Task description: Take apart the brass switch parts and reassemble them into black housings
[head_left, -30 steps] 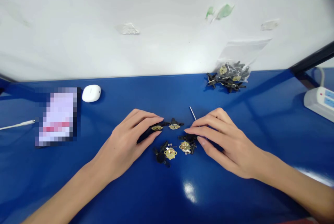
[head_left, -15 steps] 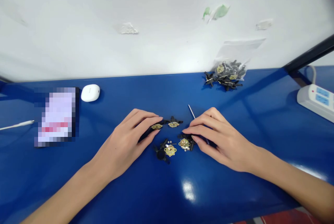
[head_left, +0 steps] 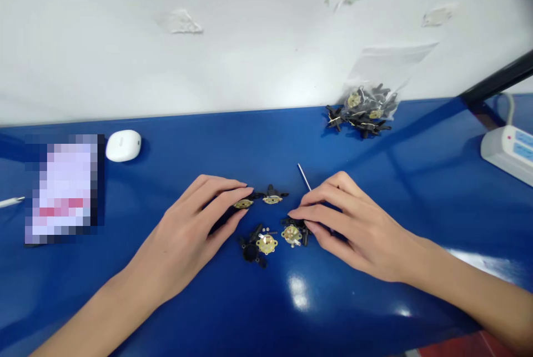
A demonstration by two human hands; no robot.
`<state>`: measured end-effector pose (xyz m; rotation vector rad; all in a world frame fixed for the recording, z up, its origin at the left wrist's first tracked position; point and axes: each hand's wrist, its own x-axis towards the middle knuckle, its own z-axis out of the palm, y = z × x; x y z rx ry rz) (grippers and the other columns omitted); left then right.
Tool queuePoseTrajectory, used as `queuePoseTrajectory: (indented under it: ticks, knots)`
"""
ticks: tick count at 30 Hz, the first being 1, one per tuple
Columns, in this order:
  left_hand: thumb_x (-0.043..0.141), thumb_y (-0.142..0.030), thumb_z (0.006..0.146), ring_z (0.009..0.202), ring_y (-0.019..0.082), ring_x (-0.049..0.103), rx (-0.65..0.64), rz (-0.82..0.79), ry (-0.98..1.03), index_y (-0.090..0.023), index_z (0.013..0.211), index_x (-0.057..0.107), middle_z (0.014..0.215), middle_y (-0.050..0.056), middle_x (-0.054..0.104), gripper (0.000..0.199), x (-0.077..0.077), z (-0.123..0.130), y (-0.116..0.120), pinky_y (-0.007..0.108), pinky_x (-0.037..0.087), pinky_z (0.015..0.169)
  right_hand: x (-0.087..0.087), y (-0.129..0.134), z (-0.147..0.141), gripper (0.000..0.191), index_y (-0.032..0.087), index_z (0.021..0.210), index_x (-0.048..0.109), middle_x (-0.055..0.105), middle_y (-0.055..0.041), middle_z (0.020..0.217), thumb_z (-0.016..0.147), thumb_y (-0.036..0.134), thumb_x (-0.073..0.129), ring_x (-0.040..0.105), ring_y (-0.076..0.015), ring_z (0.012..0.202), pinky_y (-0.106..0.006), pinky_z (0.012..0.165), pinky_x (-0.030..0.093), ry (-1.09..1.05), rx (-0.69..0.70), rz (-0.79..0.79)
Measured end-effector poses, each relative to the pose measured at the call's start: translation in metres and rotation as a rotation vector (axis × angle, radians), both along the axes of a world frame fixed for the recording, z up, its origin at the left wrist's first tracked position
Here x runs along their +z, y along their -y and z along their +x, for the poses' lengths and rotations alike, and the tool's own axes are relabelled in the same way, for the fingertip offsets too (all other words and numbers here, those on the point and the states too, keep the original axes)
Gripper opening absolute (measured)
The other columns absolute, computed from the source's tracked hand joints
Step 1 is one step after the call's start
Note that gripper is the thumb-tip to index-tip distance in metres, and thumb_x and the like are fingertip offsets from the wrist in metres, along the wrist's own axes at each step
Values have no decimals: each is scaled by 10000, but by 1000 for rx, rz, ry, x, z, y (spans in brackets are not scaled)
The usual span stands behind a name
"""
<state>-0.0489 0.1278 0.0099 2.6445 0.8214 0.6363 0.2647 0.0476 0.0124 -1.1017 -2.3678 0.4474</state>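
My left hand has its thumb and fingers closed around a small black plastic part with a brass-coloured plate, resting on the blue table. A similar black part with a brass plate sits just right of those fingertips. My right hand pinches the dark edge of another black part, whose round brass plate faces up. Under that hand runs a thin metal rod, its lower end covered. Between the hands lie a loose brass plate, an open black housing and tiny screw-like pieces.
At the back right, a clear plastic bag holds more black-and-brass parts, with several others beside it. A white earphone-like case and a pixelated flat device lie left. A white power strip stands at the right edge.
The view has shifted slightly, so objects on the left appear further left and the wall marks higher. Both hands keep nearly the same pose at the same parts.
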Motion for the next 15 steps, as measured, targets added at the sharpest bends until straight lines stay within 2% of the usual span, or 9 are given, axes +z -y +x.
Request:
queuePoseTrajectory:
  ticks: [15]
  knots:
    - [702,-184,1111,1232,191,673,12,-4,8,-202,1428,685,1362,64,720,318,3,2,0,336,541,1116,4,1,-1,258,128,1331,722,720,-136,1191,1098,119,610,550,-255,1055,-455,957,528,-1,7,6]
